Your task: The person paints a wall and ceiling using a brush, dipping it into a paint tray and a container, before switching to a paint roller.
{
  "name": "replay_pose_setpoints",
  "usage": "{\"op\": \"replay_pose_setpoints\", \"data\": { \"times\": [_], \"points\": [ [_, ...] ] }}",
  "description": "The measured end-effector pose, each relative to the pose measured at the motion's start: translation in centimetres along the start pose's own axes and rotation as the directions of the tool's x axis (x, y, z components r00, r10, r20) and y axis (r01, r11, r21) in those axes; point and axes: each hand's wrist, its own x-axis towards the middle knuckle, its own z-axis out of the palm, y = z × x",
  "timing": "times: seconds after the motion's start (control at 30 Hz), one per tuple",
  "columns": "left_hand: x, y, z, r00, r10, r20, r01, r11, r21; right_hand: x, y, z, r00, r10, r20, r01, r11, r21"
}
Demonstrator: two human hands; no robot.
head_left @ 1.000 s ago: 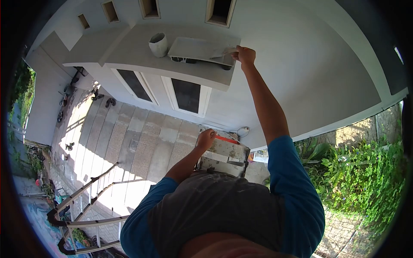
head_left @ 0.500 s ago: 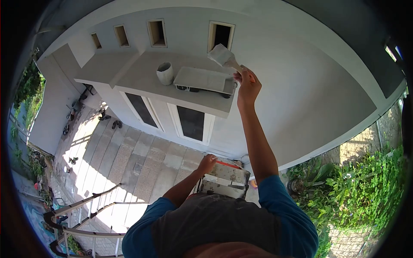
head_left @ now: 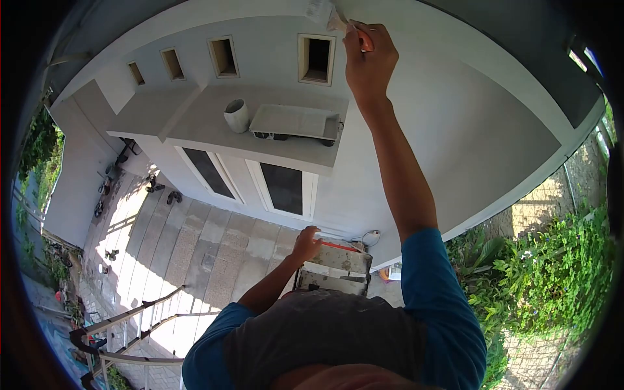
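Observation:
High up against the white wall [head_left: 455, 123], my right hand [head_left: 372, 62] is closed around the orange-marked handle of a paintbrush [head_left: 325, 14]. The brush's wide, white-coated bristles point up and left, right at the upper wall surface above a small square opening. Lower down, my left hand [head_left: 307, 245] curls at the left end of the red-edged top of a paint-splattered ladder [head_left: 335, 263] in front of my body. On the ledge below the openings sits a paint tray [head_left: 296, 122] with whitish paint in it. A white-smeared cup [head_left: 236, 116] stands beside the tray's left end.
The concrete ledge [head_left: 195, 114] juts out over dark-paned windows [head_left: 284, 188]. Far below lies a tiled floor [head_left: 214, 253] with shoes [head_left: 174, 197] on it. A metal railing [head_left: 140, 309] curves at lower left. Green plants [head_left: 539, 279] grow at right.
My right hand has carried the paintbrush upward, from over the tray to the upper wall. My left hand has stayed at the ladder top, its fingers slightly shifted. The view has shifted a little.

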Motion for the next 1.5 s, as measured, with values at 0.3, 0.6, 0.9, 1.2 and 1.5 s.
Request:
{"op": "replay_pose_setpoints", "data": {
  "times": [0.3,0.6,0.9,1.2,1.5],
  "points": [
    [11.8,27.8,-18.1,0.792,0.443,-0.42,-0.56,0.802,-0.209,-3.6,-2.1,-10.6,0.993,0.094,-0.071,-0.106,0.978,-0.181],
    [16.6,40.3,-22.8,0.963,0.205,0.175,0.051,0.499,-0.865,-8.6,-4.4,-12.3,1.0,-0.005,-0.018,0.001,0.967,-0.253],
    [18.9,42.5,-23.8,0.943,0.088,0.32,0.185,0.66,-0.728,-10.6,-2.3,-12.6,0.989,-0.146,-0.033,0.116,0.885,-0.452],
    [21.7,39.5,-23.7,0.918,0.036,0.396,0.252,0.717,-0.65,-12.0,-1.4,-11.9,0.996,-0.086,-0.021,0.065,0.872,-0.486],
    [21.4,38.0,-24.1,0.947,0.008,0.322,0.241,0.645,-0.725,-12.3,-3.0,-11.7,0.994,-0.04,0.1,0.08,0.894,-0.441]
  ]
}}
